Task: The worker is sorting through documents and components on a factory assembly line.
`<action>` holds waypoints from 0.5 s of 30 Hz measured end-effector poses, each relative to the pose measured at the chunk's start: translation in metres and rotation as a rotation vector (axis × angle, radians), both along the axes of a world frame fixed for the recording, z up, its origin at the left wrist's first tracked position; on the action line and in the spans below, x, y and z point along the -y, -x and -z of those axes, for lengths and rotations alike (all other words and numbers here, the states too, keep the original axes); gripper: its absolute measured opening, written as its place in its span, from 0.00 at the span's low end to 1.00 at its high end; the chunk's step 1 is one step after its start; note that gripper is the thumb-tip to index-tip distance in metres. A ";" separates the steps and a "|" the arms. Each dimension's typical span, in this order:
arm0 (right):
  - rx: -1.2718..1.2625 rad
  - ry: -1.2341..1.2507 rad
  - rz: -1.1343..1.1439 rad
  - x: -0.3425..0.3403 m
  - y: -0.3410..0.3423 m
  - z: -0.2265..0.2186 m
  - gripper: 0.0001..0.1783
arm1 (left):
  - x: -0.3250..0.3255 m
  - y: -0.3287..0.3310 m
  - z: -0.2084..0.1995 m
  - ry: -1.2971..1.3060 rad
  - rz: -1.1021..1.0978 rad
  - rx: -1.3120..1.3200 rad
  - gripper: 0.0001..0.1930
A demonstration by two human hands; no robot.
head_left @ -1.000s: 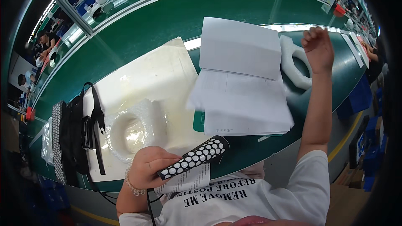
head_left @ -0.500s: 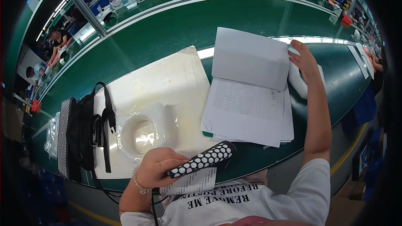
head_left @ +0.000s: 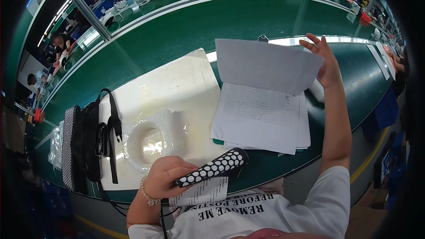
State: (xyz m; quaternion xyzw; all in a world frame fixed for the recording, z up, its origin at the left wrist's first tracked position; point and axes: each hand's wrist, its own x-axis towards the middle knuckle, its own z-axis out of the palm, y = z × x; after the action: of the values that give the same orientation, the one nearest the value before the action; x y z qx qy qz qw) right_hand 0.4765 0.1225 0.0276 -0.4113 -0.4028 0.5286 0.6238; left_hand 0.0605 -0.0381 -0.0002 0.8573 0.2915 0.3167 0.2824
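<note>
My left hand (head_left: 167, 178) is closed round a black, rolled-looking piece with white dots (head_left: 214, 167), near the table's front edge. A printed slip of paper (head_left: 204, 192) hangs below it. On the right, my right hand (head_left: 326, 64) has its fingers spread beside a raised white sheet (head_left: 268, 64), whose right edge meets the hand. Under that sheet lies a printed table form (head_left: 259, 115) on a stack of papers. A metal clip (head_left: 263, 38) shows at the stack's far edge. Partly hidden behind my right hand is a white rounded thing (head_left: 316, 90).
A white board (head_left: 177, 77) bears a plastic-wrapped foam ring (head_left: 133, 146). Left of it lies a black strapped bag (head_left: 90, 144) beside clear plastic bags (head_left: 55, 148). Beyond runs a green conveyor belt (head_left: 186, 28) with metal posts. Other people work farther off.
The raised sheet has tilted toward me and its right side has swung rightward. My right hand has shifted slightly, its fingers now more spread. The clip has come into view. My left hand stays put.
</note>
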 end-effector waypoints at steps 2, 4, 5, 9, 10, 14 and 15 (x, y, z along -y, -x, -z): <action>-0.066 -0.119 -0.285 -0.003 -0.013 0.006 0.26 | -0.001 0.000 0.000 0.004 0.006 0.000 0.16; -0.017 -0.128 -0.289 0.000 -0.013 0.005 0.27 | -0.001 -0.001 0.000 0.008 0.010 0.000 0.16; 0.032 -0.138 -0.295 0.001 -0.012 0.004 0.27 | -0.001 -0.001 -0.001 0.007 0.015 0.003 0.17; 0.080 -0.115 -0.251 -0.001 -0.009 0.008 0.27 | 0.000 -0.001 -0.001 0.010 0.016 -0.002 0.17; 0.094 -0.113 -0.254 -0.003 -0.011 0.010 0.27 | 0.000 0.000 0.000 0.011 0.016 -0.002 0.17; 0.211 -0.100 -0.212 -0.009 -0.006 0.018 0.25 | 0.001 0.000 0.002 -0.008 0.002 -0.005 0.17; 0.212 -0.097 -0.213 -0.010 -0.003 0.019 0.25 | 0.001 0.000 0.002 -0.010 -0.005 -0.006 0.17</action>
State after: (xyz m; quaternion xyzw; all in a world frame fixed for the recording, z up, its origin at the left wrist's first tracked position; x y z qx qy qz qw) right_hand 0.4798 0.1327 0.0082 -0.3889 -0.5329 0.5254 0.5373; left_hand 0.0605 -0.0392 -0.0021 0.8589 0.2930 0.3165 0.2763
